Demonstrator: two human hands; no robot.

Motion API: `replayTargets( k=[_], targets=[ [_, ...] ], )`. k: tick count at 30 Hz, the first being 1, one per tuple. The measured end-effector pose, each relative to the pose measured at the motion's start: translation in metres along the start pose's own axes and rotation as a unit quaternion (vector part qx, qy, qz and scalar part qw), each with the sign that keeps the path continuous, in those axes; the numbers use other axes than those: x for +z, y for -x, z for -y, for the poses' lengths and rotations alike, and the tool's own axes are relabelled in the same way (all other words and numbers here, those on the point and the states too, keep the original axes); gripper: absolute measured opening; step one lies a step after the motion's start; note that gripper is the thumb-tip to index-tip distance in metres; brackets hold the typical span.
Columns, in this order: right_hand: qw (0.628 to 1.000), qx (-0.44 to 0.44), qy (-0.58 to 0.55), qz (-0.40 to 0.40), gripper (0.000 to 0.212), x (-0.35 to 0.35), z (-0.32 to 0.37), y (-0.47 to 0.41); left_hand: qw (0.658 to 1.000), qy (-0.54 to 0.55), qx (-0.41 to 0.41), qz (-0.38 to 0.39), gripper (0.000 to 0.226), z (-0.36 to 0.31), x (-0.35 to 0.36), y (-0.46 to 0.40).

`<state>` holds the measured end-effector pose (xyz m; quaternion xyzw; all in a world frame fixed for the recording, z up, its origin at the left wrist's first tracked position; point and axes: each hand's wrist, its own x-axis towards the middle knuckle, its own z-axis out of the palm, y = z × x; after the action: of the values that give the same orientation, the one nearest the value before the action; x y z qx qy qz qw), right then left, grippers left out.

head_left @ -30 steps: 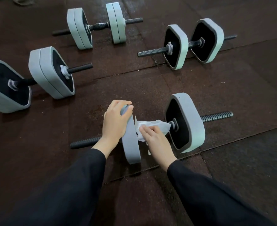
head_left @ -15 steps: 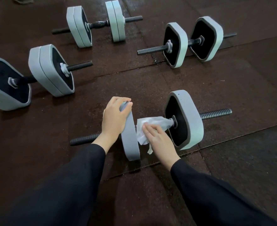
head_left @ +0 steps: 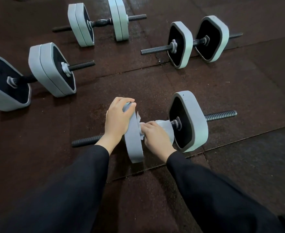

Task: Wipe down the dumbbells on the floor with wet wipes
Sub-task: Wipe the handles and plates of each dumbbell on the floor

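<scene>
A grey dumbbell [head_left: 190, 121] with a black threaded bar lies on the floor in front of me. My left hand [head_left: 117, 121] grips the top edge of its left plate [head_left: 134, 145], fingers curled over the rim. My right hand [head_left: 156, 136] holds a white wet wipe [head_left: 165, 126] wrapped round the handle between the two plates, close against the left plate. The handle itself is hidden under the wipe and hand.
Three more grey dumbbells lie on the dark rubber floor tiles: one at the left [head_left: 42, 74], one at the back centre [head_left: 98, 22], one at the back right [head_left: 198, 41]. Tile seams run across the floor [head_left: 239, 89].
My right hand has slid the wipe along the handle, first toward the right plate and now back against the left plate. My left hand keeps its grip on the left plate.
</scene>
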<state>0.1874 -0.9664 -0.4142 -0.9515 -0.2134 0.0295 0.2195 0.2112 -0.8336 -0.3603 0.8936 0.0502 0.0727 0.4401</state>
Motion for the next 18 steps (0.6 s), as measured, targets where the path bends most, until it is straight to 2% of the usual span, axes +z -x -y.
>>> replayTargets(
  k=[4,6,8,14,18],
  targets=[
    [0.998,-0.042,0.024,-0.042,0.045,-0.002,0.0,0.014,1.0,0.002,0.001,-0.001,0.021,0.0,-0.001,0.0],
    [0.997,-0.036,0.045,-0.05,0.051,0.0,-0.001,0.011,1.0,-0.002,0.003,0.0,0.021,-0.002,-0.001,0.0],
    [0.998,-0.019,0.051,-0.027,0.047,0.001,0.0,0.007,1.0,-0.005,0.003,0.003,0.021,-0.003,-0.001,0.001],
    [0.994,0.019,0.095,-0.05,0.046,0.0,-0.01,0.016,1.0,0.002,-0.003,-0.001,0.021,-0.003,-0.001,0.001],
    [0.994,0.08,0.074,-0.009,0.025,-0.01,-0.023,0.006,1.0,-0.002,-0.009,0.008,0.023,-0.003,-0.001,0.001]
  ],
)
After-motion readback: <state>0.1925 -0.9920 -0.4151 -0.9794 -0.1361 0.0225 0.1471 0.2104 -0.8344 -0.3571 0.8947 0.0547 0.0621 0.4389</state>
